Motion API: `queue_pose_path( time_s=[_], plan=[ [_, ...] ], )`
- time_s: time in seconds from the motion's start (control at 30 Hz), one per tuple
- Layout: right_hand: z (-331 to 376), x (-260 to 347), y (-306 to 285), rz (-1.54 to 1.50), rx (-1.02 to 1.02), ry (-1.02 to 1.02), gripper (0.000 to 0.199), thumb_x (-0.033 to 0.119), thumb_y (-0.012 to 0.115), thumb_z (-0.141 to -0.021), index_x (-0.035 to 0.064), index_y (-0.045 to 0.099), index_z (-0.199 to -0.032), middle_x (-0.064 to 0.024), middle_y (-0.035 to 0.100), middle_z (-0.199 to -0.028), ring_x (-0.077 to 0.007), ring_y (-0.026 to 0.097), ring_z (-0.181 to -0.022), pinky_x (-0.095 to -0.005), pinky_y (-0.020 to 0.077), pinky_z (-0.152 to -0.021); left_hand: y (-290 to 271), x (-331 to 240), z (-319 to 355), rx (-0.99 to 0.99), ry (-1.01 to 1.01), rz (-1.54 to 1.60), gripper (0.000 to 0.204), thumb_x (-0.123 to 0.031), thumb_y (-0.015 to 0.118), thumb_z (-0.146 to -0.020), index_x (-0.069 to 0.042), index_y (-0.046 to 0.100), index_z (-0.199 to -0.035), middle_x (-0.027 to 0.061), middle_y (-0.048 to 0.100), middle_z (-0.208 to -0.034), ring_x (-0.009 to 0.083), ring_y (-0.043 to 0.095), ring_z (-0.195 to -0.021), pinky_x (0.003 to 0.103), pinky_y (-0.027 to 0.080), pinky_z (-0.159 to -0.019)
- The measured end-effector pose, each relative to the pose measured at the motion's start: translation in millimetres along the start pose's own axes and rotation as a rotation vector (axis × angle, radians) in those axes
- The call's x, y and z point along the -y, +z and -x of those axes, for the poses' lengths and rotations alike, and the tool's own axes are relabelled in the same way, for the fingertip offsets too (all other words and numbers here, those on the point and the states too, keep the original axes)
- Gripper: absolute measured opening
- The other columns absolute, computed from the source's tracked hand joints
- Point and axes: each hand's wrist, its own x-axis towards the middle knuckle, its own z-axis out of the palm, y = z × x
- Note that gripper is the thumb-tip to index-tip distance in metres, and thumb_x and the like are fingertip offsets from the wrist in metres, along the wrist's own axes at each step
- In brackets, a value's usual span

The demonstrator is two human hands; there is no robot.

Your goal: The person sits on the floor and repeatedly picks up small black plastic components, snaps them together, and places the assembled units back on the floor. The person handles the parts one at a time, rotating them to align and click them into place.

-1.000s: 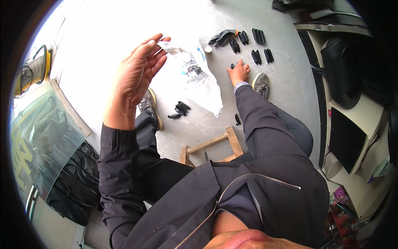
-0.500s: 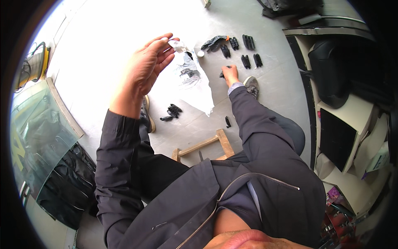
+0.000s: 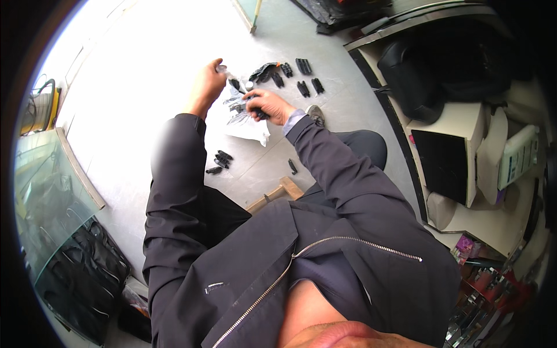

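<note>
While held, clear bag point(image 3: 243, 110), perhaps crumpled

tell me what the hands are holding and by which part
The left hand pinches the top edge of a clear plastic bag. The right hand grips a small black part; where exactly cannot be told.

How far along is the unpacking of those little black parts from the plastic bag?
Done: several black parts lie in rows on the floor. In hand: left hand holds the plastic bag, right hand grips a black piece. Left: three loose parts nearer the knees.
</note>
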Motion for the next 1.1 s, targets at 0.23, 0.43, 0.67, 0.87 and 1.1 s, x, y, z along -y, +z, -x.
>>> queue_pose_path(
  time_s=[0.23, 0.43, 0.67, 0.87, 1.1],
  plan=[
    [73, 11, 59, 0.319, 0.057, 0.046, 0.035, 0.009, 0.073, -0.096, 0.001, 0.066, -0.129, -0.0073, 0.071, -0.087, -0.012, 0.065, -0.066, -0.0276, 0.0519, -0.056, -22, 9, 21, -0.014, 0.229, -0.564, 0.031, -0.021, 0.074, -0.096, -0.006, 0.078, -0.122, 0.022, 0.078, -0.114, 0.039, 0.075, -0.109, 0.047, 0.058, -0.096],
    [104, 32, 85, -0.004, 0.178, 0.102, 0.035, 0.008, 0.067, -0.103, -0.0021, 0.059, -0.135, -0.0115, 0.073, -0.094, -0.0149, 0.069, -0.073, -0.0289, 0.0555, -0.06, -51, -22, 56, 0.094, 0.106, -0.593, 0.05, -0.048, 0.074, -0.1, -0.002, 0.079, -0.118, 0.0234, 0.079, -0.111, 0.0389, 0.077, -0.108, 0.048, 0.058, -0.096],
    [72, 45, 87, -0.162, 0.2, 0.17, 0.035, 0.012, 0.06, -0.108, -0.001, 0.053, -0.14, -0.0238, 0.074, -0.116, -0.0321, 0.079, -0.1, -0.0426, 0.0685, -0.082, -68, -30, 65, -0.011, 0.088, -0.281, 0.065, -0.052, 0.067, -0.104, 0.009, 0.073, -0.125, 0.0319, 0.076, -0.118, 0.0434, 0.075, -0.114, 0.046, 0.057, -0.1],
    [18, -4, 86, -0.096, 0.084, 0.214, 0.046, 0.004, 0.061, -0.099, -0.0009, 0.05, -0.143, -0.0244, 0.071, -0.118, -0.0309, 0.077, -0.094, -0.0421, 0.0681, -0.075, -66, -41, 54, 0.096, 0.163, -0.498, 0.045, -0.047, 0.07, -0.102, -0.006, 0.08, -0.118, 0.0189, 0.08, -0.107, 0.0381, 0.077, -0.102, 0.048, 0.059, -0.092],
    [-79, -62, 78, -0.062, -0.053, 0.255, 0.055, 0.0, 0.065, -0.096, 0.0038, 0.046, -0.148, -0.0222, 0.072, -0.113, -0.0306, 0.078, -0.082, -0.0421, 0.0649, -0.059, -69, -22, 36, -0.065, 0.609, -0.682, 0.036, -0.039, 0.077, -0.098, -0.004, 0.082, -0.105, 0.018, 0.08, -0.099, 0.0391, 0.077, -0.093, 0.047, 0.06, -0.088]
  ],
)
